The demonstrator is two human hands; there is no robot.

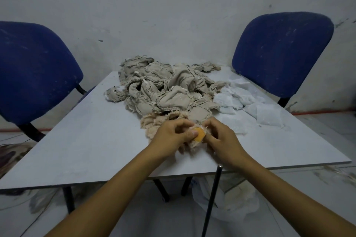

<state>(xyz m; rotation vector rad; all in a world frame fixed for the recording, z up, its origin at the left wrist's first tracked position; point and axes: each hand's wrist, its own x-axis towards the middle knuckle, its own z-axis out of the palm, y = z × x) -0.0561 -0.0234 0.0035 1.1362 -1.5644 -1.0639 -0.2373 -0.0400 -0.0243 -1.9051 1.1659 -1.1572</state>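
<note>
Grips [171,136] [221,138] on disc [199,135], rags [163,86] behind

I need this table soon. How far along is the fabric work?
Done: hard to tell; a heap of beige fabric pieces lies on the table. In hand: left hand pinches an orange disc; right hand grips the beige scrap around it. Left: perhaps the white fabric pieces beside the heap, untouched.

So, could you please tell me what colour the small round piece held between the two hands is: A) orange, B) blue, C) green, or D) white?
A: the small round piece, held with beige fluff between the left hand and the right hand, is plainly orange.
</note>
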